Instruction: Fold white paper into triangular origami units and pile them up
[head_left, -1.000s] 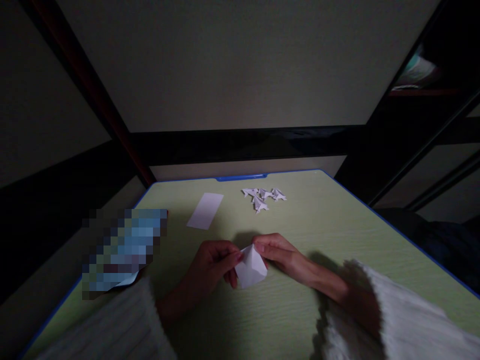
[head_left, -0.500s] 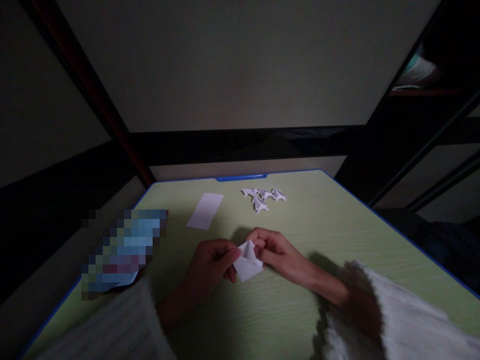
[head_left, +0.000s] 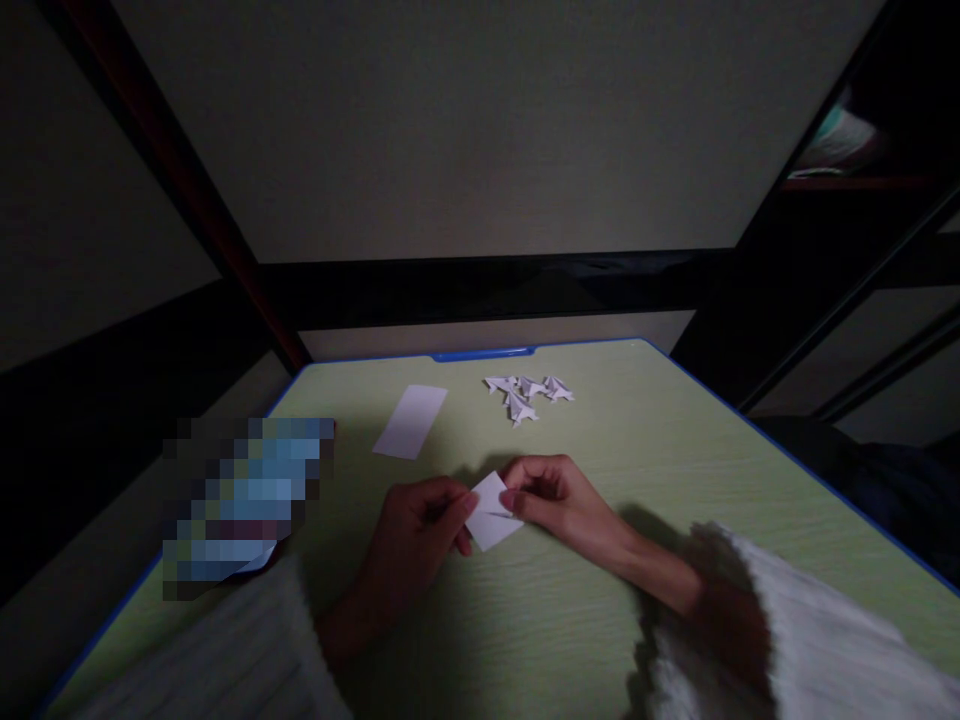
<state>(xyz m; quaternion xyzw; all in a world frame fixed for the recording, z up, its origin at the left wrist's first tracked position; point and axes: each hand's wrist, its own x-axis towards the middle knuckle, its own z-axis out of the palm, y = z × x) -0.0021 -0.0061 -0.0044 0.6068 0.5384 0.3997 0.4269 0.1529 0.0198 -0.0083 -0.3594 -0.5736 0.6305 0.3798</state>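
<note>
Between my hands is a small folded piece of white paper (head_left: pixel 489 525), diamond-shaped, with a crease or flap edge running across its middle. My left hand (head_left: pixel 420 530) pinches its left corner between thumb and fingers. On the upper right side, my right hand (head_left: pixel 559 500) grips it, the thumb lying on the top face and the fingers curled behind. Both hands are just above the table. Beyond them lie several folded white paper figures (head_left: pixel 519 407), grouped close together. Left of these figures rests a flat white paper sheet (head_left: pixel 411 422).
The pale green table (head_left: pixel 675 450) has a blue rim and a blue handle piece (head_left: pixel 484 354) at its far edge. A blurred-out device with a bluish screen (head_left: pixel 262 490) lies at the left. Cabinet panels (head_left: pixel 480 130) stand right behind the table.
The raised upper flap of the folded paper now lies flat, giving a diamond outline. My right thumb has moved left onto its face. My left hand keeps its pinch.
</note>
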